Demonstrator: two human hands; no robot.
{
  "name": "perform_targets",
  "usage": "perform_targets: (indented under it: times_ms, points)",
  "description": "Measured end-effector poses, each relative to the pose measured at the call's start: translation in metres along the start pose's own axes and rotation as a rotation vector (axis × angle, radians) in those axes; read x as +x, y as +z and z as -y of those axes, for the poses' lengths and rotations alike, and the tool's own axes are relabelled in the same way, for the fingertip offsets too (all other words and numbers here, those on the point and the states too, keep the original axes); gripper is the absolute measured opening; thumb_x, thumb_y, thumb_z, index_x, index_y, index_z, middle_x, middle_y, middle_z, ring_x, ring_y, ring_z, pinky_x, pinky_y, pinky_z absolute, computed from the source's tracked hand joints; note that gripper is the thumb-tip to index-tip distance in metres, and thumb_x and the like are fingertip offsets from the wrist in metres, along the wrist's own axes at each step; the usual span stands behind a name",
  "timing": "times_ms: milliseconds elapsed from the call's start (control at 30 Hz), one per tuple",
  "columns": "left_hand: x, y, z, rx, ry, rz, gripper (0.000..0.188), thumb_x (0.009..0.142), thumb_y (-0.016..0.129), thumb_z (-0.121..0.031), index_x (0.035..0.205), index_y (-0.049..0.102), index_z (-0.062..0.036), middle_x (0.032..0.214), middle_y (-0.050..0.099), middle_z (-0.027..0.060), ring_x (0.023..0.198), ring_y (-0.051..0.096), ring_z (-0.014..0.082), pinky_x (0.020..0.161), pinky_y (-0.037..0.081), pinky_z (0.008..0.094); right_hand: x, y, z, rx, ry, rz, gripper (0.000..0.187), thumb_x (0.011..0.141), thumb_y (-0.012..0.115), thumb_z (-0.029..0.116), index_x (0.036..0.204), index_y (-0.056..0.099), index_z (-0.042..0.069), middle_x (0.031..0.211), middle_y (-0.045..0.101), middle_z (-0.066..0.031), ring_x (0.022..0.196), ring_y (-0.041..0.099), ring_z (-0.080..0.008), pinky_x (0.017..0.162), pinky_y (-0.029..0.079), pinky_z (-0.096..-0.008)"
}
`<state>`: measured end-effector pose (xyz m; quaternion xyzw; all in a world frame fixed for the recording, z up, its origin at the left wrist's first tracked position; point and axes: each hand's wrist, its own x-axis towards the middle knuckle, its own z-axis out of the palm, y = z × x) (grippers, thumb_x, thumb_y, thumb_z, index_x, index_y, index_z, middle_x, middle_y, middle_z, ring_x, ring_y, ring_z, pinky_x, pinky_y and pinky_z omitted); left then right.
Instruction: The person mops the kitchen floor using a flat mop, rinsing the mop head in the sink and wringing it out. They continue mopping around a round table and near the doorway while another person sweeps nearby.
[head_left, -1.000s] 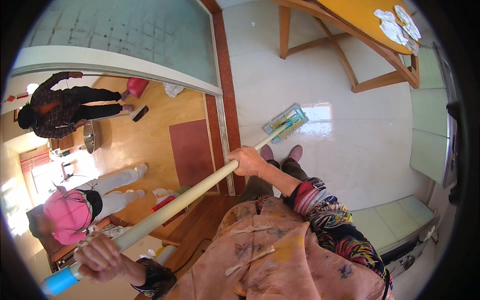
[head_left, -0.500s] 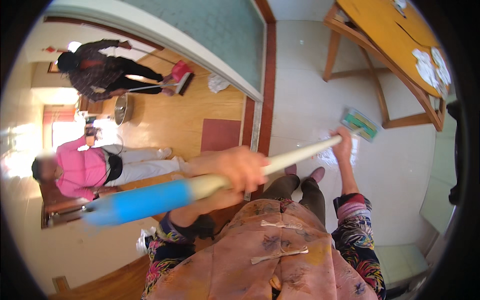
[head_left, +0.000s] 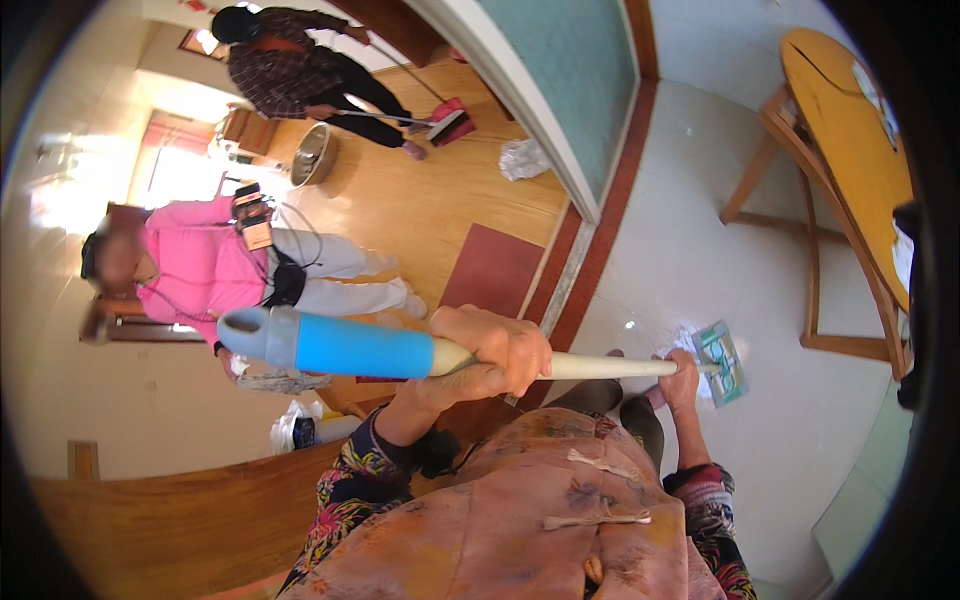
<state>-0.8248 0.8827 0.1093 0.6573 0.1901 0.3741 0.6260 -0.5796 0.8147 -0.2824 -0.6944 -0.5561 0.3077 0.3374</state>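
A long mop (head_left: 610, 367) with a pale pole runs across in front of me. My left hand (head_left: 495, 350) is wrapped round the pole just below its blue and grey grip end. Farther down the pole, my right hand (head_left: 681, 380) is closed round it too. The flat mop head (head_left: 721, 364), green and white, rests on the pale tiled floor (head_left: 665, 240) beyond my right hand. My shoes, partly hidden by the pole and my right hand, are close to the mop head.
A wooden table (head_left: 845, 150) with white items stands at the right. A glass sliding door (head_left: 565, 90) and its red-brown sill divide off a room. There, one person (head_left: 290, 65) holds a broom and a red dustpan (head_left: 455, 122); another in pink (head_left: 205, 250) stands nearer.
The mop head has moved nearer my feet, and the pole now lies more level across the view. My view has shifted, with the other room sliding rightward. Both hands stay on the pole.
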Motion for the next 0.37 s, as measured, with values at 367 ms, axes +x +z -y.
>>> perform_targets:
  times_ms: [367]
  points:
    - [-0.035,0.016,-0.011,-0.135,0.134,-0.182,0.037,0.093,0.057,-0.011,0.062,0.038,-0.0069,0.054,0.048,0.0029,0.051,0.05,0.0166,0.063,0.048,0.038,-0.016,0.002,0.007,0.02,-0.117,0.173,0.017,0.073,0.071,0.016,0.081,0.063,0.003,0.084,0.066,-0.0203,0.082,0.063,-0.0395,0.075,0.049,-0.048]
